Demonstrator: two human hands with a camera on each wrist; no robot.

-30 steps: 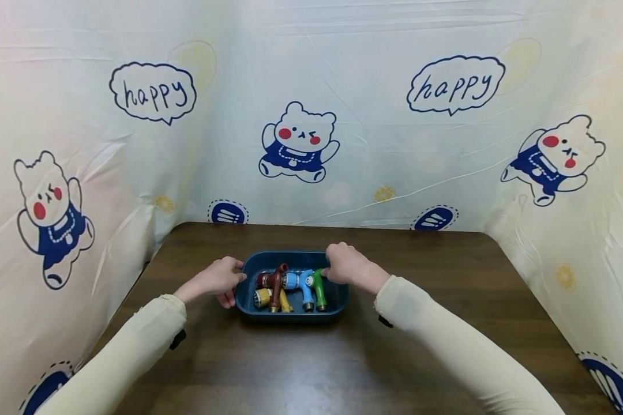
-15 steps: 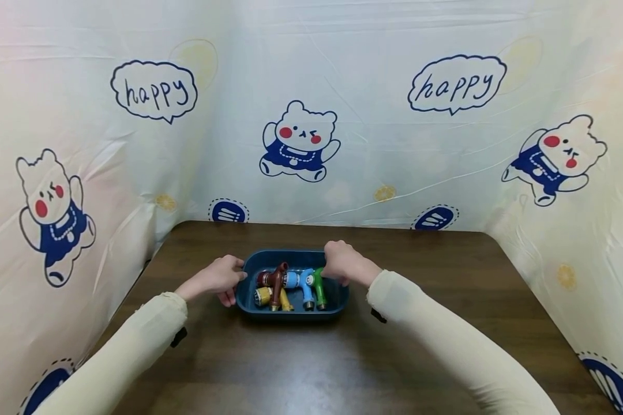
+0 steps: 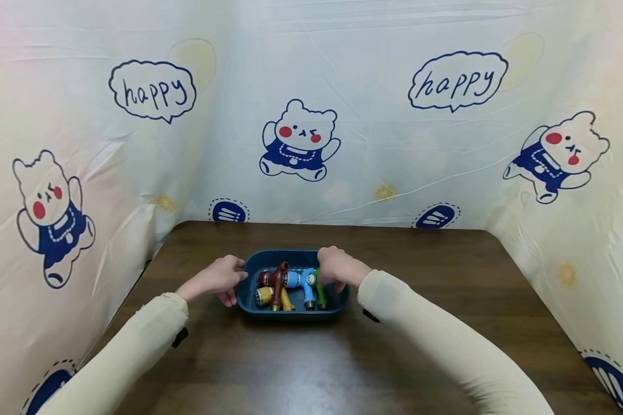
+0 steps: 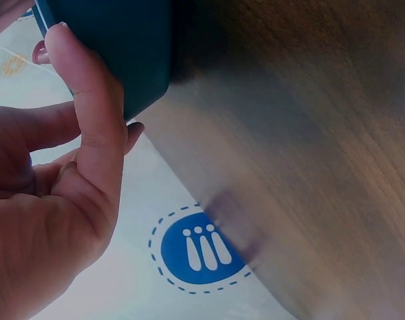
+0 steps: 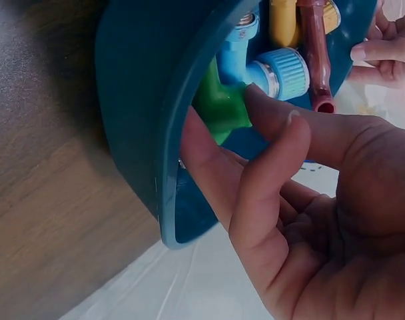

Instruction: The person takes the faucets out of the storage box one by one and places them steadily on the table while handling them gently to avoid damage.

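Note:
A dark blue plastic basin (image 3: pixel 291 315) sits on the table, holding several coloured plastic taps. My left hand (image 3: pixel 220 279) holds the basin's left end, thumb at the rim and fingers lower down the outside. My right hand (image 3: pixel 340 268) reaches in over the right end. In the right wrist view, its thumb and a finger pinch the green tap (image 5: pixel 222 110), which they partly cover. Beside that lies the blue tap (image 3: pixel 308 288). The brown tap (image 3: pixel 277 287) lies across the yellow tap (image 3: pixel 263 296) on the left side.
The brown wooden table (image 3: pixel 420 276) extends around the basin on all sides. A pale printed curtain (image 3: pixel 374 132) with cartoon bears hangs behind the table and along both its sides.
My right hand has moved left and slightly down, from the basin's right rim onto the green tap. My left hand stays at the left end.

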